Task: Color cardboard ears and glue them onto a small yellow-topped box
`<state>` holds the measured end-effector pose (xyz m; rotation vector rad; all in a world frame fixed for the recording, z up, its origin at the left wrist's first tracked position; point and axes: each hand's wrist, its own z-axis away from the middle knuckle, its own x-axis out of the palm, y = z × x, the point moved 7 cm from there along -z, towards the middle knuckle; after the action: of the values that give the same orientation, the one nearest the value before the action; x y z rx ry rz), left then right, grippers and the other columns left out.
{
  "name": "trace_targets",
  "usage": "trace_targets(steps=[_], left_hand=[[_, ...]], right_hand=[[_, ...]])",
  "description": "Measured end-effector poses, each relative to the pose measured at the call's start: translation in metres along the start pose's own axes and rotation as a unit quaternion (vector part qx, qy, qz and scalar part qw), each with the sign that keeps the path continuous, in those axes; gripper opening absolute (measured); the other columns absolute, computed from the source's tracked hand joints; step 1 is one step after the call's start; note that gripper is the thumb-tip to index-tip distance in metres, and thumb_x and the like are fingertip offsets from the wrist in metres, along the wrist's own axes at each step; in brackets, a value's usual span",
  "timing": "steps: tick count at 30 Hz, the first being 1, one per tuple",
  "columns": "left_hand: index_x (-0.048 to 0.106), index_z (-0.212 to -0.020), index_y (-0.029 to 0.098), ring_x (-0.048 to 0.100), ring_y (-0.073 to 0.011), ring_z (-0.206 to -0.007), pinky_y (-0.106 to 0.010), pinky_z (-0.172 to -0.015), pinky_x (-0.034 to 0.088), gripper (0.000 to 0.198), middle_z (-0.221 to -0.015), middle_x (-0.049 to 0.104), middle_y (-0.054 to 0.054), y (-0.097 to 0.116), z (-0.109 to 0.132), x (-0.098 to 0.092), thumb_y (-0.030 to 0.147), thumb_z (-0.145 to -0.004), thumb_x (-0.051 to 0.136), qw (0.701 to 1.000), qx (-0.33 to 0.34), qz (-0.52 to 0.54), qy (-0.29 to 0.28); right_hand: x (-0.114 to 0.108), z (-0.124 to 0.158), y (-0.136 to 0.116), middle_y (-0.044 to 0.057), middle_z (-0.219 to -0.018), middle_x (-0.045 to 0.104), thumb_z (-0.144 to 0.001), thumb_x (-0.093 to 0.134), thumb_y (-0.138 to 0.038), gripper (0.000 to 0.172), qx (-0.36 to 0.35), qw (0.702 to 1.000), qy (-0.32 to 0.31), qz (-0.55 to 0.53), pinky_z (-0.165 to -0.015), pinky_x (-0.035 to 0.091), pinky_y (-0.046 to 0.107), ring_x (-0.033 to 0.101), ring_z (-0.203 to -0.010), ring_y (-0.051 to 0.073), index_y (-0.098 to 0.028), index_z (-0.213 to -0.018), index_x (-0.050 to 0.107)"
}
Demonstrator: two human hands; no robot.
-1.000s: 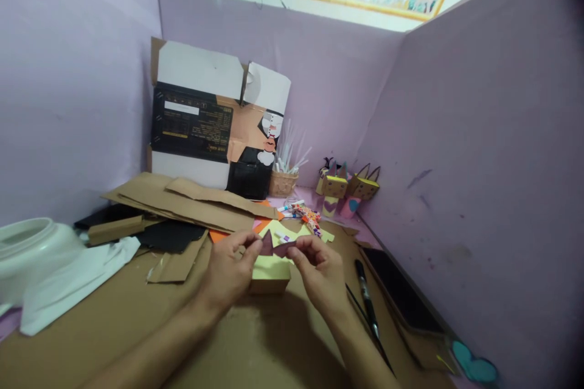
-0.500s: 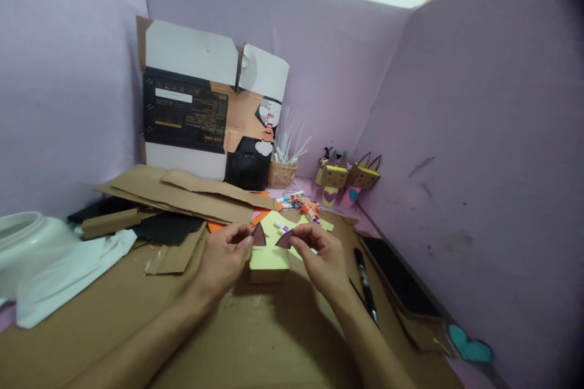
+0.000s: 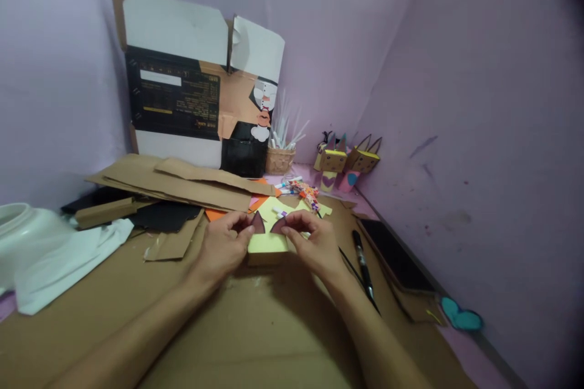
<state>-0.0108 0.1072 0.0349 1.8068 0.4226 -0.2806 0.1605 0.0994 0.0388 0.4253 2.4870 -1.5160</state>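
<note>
Between thumb and fingers, my left hand (image 3: 227,243) pinches a small dark purple paper triangle (image 3: 258,224). My right hand (image 3: 314,244) pinches a similar purple triangle (image 3: 278,226), the two pieces held a short gap apart. Both are over the far part of a small cardboard box (image 3: 267,259) with a yellow paper top (image 3: 267,245). Whether the triangles touch the box top, I cannot tell. Yellow paper pieces (image 3: 269,206) and a white marker (image 3: 279,213) lie just behind the hands.
A black pen (image 3: 362,264) and a dark phone-like slab (image 3: 398,255) lie to the right. Cardboard sheets (image 3: 182,185) and a white jar (image 3: 27,243) are on the left. Behind stand a flattened box (image 3: 176,91), a basket (image 3: 280,161) and small box-headed figures (image 3: 334,161).
The two purple triangles have come slightly closer together, and my right hand has shifted a little left. The camera view has tilted down somewhat.
</note>
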Motion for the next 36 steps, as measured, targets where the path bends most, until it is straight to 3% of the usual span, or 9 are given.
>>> trace_targets(steps=[18,36], left_hand=[[0.066,-0.08,0.019,0.06,-0.0178,-0.073,-0.023,-0.064,0.045,0.017,-0.077,0.068,-0.002,-0.004,0.0,-0.002,0.028,-0.068,0.058,0.999,0.0,-0.052,-0.008],[0.066,-0.074,0.02,0.061,-0.0178,-0.074,-0.024,-0.068,0.044,0.015,-0.076,0.069,-0.001,0.006,0.001,-0.002,0.025,-0.069,0.052,0.995,0.021,-0.094,-0.029]], right_hand=[[0.001,0.001,0.003,0.001,-0.071,0.069,-0.068,0.061,-0.008,0.012,0.022,0.996,-0.027,-0.076,-0.065,0.048,0.025,0.062,-0.065,0.013,-0.019,-0.071,0.067],[0.002,-0.001,0.011,0.002,-0.073,0.069,-0.068,0.062,-0.012,0.011,0.032,0.997,-0.026,-0.06,-0.064,0.048,0.027,0.062,-0.066,0.014,-0.019,-0.073,0.068]])
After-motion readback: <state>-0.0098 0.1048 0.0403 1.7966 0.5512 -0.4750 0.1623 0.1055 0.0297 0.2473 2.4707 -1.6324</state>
